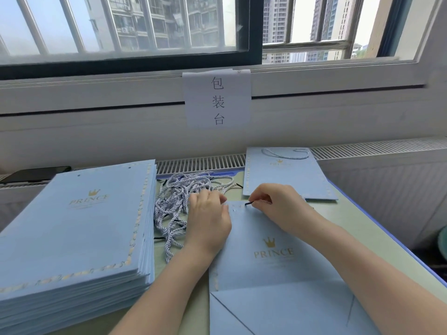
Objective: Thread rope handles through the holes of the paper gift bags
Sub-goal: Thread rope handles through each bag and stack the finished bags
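Pale green desk under a barred window; work proceeds at its near centre.

Right hand: thumb and forefinger pinch a rope just behind its black tip. The tip points toward the left hand and lies at the top edge of the bag under both hands. Whether the tip has entered a hole cannot be told.

Left hand: rests knuckles-up on the bag's top corner, fingers curled over the edge. Whether they grip the paper cannot be told.

The bag lies flat, blue, with a gold crown and "PRINCE" print facing up and its folded base toward the person.

Beyond the left hand, touching its far side, lies a loose pile of ropes, blue-and-white twisted with black tips.

Further out on the left-hand side sits a stack of flat blue bags, with punched holes visible along the far edge of the top one.

Beyond the right hand lies a finished bag, with a rope handle looped across its far end.

On the wall above hangs a paper sign with three characters.
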